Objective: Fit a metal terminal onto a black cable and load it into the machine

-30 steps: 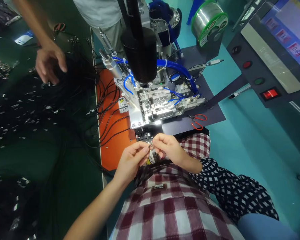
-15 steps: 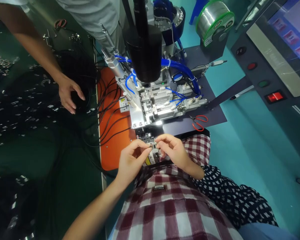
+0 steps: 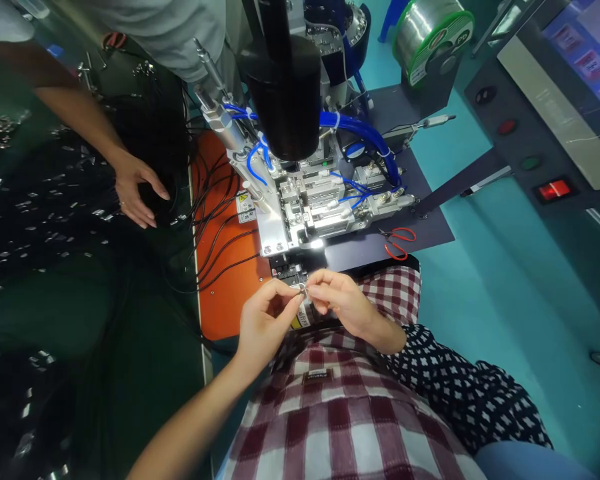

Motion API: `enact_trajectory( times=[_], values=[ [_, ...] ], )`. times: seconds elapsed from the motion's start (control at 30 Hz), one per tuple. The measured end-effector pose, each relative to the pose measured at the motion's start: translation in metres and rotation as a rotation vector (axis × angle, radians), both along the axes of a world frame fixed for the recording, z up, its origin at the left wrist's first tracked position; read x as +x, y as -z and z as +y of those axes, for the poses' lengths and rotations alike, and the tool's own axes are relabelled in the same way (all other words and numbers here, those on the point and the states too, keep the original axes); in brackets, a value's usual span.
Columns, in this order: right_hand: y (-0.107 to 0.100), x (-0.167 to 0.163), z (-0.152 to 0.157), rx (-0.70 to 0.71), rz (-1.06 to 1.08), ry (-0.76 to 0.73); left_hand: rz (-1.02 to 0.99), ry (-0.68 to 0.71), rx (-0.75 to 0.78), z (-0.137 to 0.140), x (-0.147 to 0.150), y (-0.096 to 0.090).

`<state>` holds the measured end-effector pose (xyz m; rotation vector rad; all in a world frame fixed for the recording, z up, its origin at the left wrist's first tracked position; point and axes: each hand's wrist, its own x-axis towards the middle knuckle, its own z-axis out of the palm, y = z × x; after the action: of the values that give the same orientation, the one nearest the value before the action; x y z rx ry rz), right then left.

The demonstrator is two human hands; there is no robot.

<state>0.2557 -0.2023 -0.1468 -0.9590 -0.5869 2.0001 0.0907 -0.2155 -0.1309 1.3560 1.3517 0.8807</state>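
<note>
Metal fixture (image 3: 310, 207) sat just beyond the hands, red snips (image 3: 399, 243) to its right, co-worker's hand (image 3: 137, 187) on black cables (image 3: 220, 233). Left hand (image 3: 265, 323) and right hand (image 3: 340, 300) pinched a tiny silvery part (image 3: 303, 289), probably a connector, above the lap.

Left hand (image 3: 265, 320), right hand (image 3: 337, 300) pinch tiny metal part (image 3: 301, 289), perhaps connector, below machine (image 3: 305, 200).

**Surroundings at the bench**

A metal fixture (image 3: 310, 207) with blue hoses (image 3: 360, 133) is mounted at centre. Red-handled scissors (image 3: 397, 243) are laid at its 3 o'clock. A solder spool (image 3: 430, 33) is seen at 1 o'clock, black cables (image 3: 220, 227) across an orange mat (image 3: 225, 300) at 9 o'clock. A co-worker's hand (image 3: 137, 190) is rested among the cables farther out at 9 o'clock.
</note>
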Motion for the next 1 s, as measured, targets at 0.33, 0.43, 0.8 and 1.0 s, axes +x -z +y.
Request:
enact_trajectory(
  times=[0.33, 0.43, 0.8, 1.0],
  values=[
    [0.003, -0.002, -0.002, -0.093, 0.091, 0.03, 0.183, 0.017, 0.197, -0.007, 0.001, 0.002],
    [0.004, -0.004, -0.004, -0.063, 0.055, 0.066, 0.246, 0.02, 0.255, -0.007, 0.001, 0.001],
    [0.018, -0.008, -0.011, -0.237, 0.314, -0.048, -0.006, -0.018, -0.006, -0.006, 0.001, 0.001],
    [0.013, -0.004, -0.01, -0.172, 0.22, 0.014, -0.076, -0.061, -0.147, -0.003, 0.001, 0.0]
  ],
)
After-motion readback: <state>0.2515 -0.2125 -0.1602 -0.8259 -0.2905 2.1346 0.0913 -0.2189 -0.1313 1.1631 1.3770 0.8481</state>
